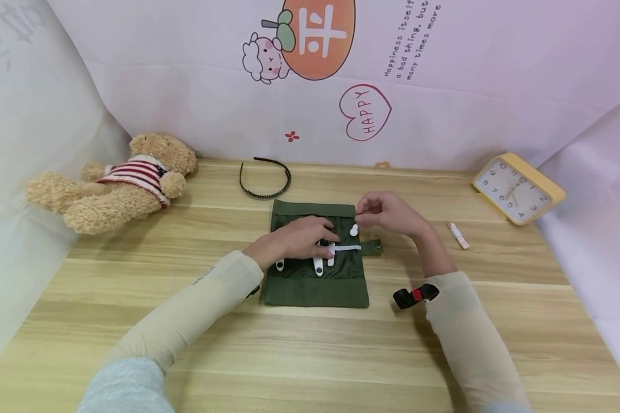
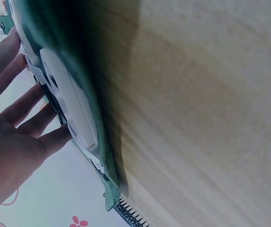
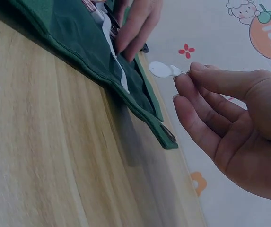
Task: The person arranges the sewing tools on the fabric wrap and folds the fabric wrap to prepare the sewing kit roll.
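Note:
A green fabric roll-up pouch point(image 1: 316, 292) lies unrolled on the table, with a white elastic strap point(image 1: 347, 248) across it. White-handled tools point(image 1: 318, 266) and a small patterned strip-like piece point(image 1: 331, 261) sit under the strap. My left hand point(image 1: 302, 236) rests over the pouch, fingers point(image 2: 29, 101) extended against its contents. Above the pouch's right edge, my right hand point(image 1: 390, 215) pinches a small white needle threader point(image 3: 161, 69) by its thin wire end between thumb and forefinger. In the right wrist view, its rounded white end points toward the pouch.
A snap tab point(image 1: 373, 248) sticks out from the pouch's right side. To the right lie another patterned piece point(image 1: 457, 236) and a yellow clock point(image 1: 519, 188). A black headband point(image 1: 265, 196) lies behind the pouch; a teddy bear point(image 1: 124, 183) lies at the left.

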A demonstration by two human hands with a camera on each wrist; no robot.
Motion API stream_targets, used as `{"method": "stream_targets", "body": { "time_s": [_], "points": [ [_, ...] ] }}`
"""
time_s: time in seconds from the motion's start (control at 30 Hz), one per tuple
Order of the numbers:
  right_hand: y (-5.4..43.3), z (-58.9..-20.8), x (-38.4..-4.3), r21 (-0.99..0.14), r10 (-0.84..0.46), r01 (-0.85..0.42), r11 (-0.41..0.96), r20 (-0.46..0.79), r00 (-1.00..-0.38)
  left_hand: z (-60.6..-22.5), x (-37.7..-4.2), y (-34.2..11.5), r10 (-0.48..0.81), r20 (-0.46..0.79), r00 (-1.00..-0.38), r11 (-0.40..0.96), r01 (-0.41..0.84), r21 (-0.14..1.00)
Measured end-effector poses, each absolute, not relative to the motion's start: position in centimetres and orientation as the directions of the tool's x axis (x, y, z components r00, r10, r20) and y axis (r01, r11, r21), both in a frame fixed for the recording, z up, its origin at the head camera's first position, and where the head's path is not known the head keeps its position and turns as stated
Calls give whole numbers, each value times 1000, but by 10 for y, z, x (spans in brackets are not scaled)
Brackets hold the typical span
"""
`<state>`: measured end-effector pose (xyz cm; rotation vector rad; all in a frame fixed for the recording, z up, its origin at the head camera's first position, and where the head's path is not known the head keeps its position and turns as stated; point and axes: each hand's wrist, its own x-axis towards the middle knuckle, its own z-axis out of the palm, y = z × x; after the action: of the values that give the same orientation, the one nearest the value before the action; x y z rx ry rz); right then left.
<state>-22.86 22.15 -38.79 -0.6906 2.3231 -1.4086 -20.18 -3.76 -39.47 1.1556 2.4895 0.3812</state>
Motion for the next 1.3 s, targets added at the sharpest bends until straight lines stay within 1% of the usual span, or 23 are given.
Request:
{"method": "stream_targets", "body": {
  "time_s": [0.37, 0.87, 1.17, 1.3],
  "points": [
    [211, -389, -232, -858, -579, -223, 462, -101, -809, -396, -204, -38, 781, -199, -592, 618, 686, 385],
    [202, -391, -229, -857, -578, -198, 476, -135, -805, -396, -205, -38, 783, -194, -591, 616, 692, 377],
    [199, -396, -229, -858, -619, -189, 478, -177, -765, -396, -205, -39, 789, -193, -584, 605, 683, 409],
    [199, -398, -228, -861, -623, -175, 478, -192, -759, -396, -204, -39, 788, -194, -585, 607, 681, 409]
  ]
}}
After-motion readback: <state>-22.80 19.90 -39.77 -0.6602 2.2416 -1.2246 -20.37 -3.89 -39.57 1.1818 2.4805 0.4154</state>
